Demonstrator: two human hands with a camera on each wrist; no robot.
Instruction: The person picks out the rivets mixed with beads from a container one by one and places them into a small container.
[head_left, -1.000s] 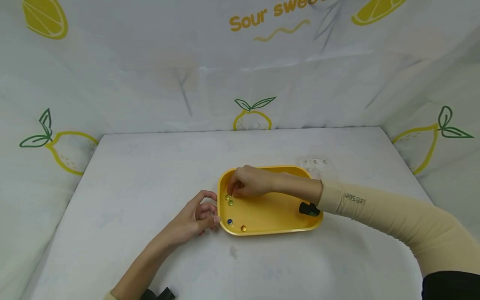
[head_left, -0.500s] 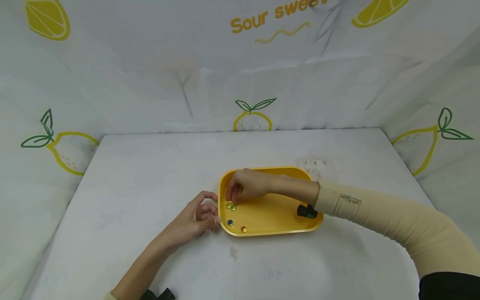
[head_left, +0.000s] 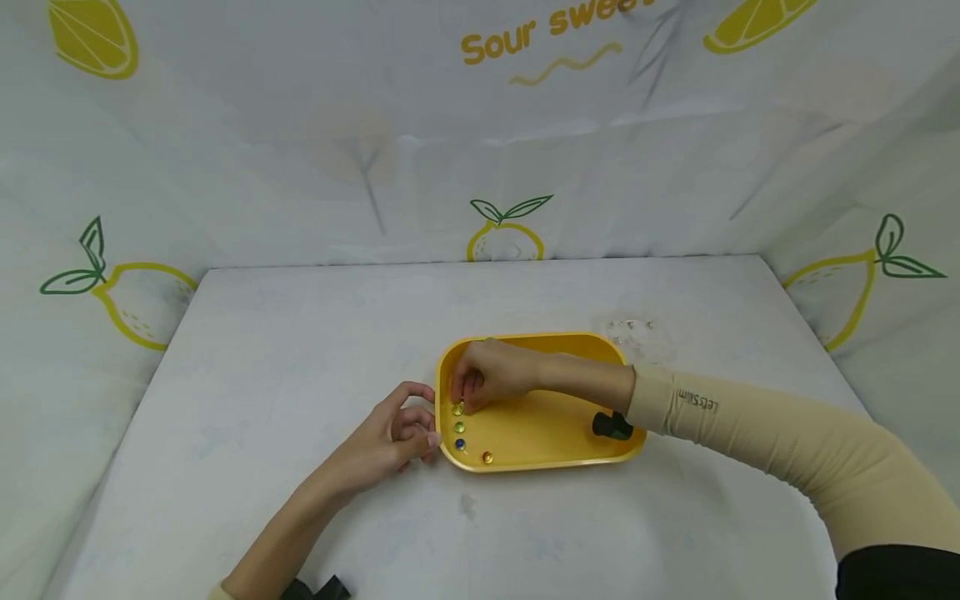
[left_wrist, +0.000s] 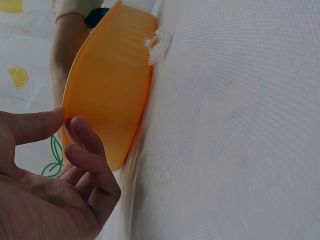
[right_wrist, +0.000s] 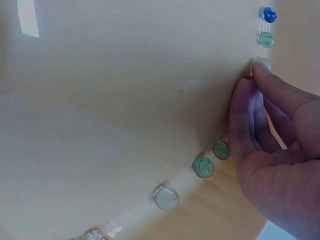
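Observation:
My right hand (head_left: 495, 375) reaches down into a yellow tray (head_left: 555, 460), thumb and fingertips together at a pale green glass marble (right_wrist: 265, 63). That marble sits along the tray's left wall, partly covered by the thumb. In line with it are a light green marble (head_left: 459, 427) and a blue marble (head_left: 460, 444). An amber-red marble (head_left: 487, 457) lies nearer the front wall. At the tray's left end, my left hand (head_left: 390, 437) has its thumb touching the rim, its other fingers loosely bent beside the outer wall.
More marbles, including a green one (right_wrist: 204, 167) and a clear one (right_wrist: 166, 198), lie along another tray wall, hidden by the right arm in the head view. A transparent piece (head_left: 637, 335) with small clear bits lies behind the tray's right end on the white table (head_left: 322, 333).
My right hand has shifted slightly toward the front. The light green marble has moved forward to just behind the blue one, and the pale green one has followed. My left hand stays put.

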